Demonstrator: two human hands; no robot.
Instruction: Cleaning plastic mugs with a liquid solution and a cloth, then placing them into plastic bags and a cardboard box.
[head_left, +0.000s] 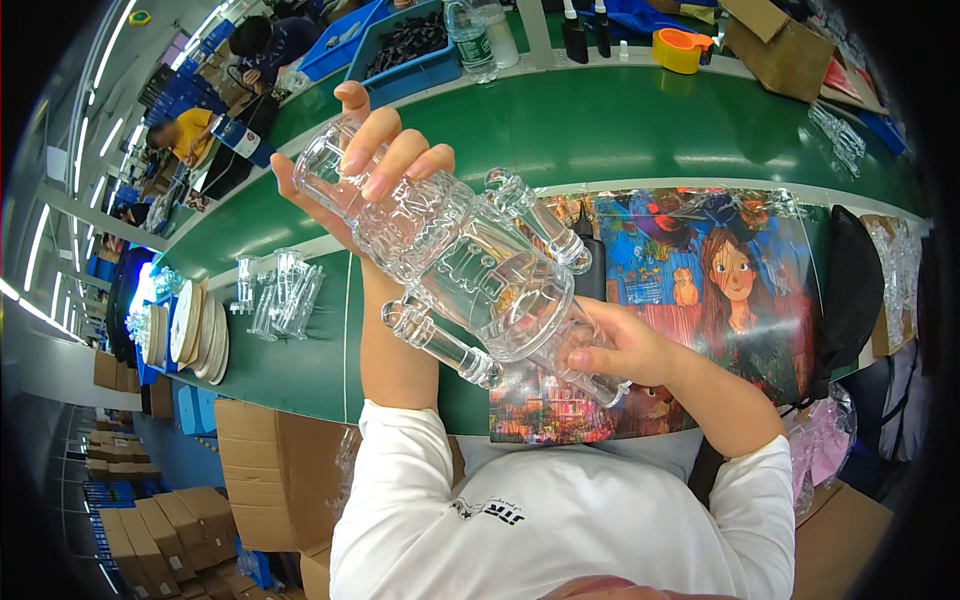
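A large clear, see-through bottle-like vessel (490,275) is held up at a slant above the green bench. Its body is ribbed and round, with raised lettering, and a clear arm-shaped piece sticks out on each side. At the upper left end, the fingers of my left hand (385,155) curl over its rounded top. My right hand (630,345) grips the narrower lower end, thumb across the front. Beneath it lies a colourful printed mat (710,290) with a drawn long-haired figure. Behind the vessel, a dark upright object (592,255) is partly hidden.
Several small clear parts (285,292) lie on the green bench (660,130) at left, near spools (200,330). Along the back stand a blue bin (410,60) of black pieces, a water bottle (470,40), orange tape (682,50) and a carton (775,50). Co-workers sit far left.
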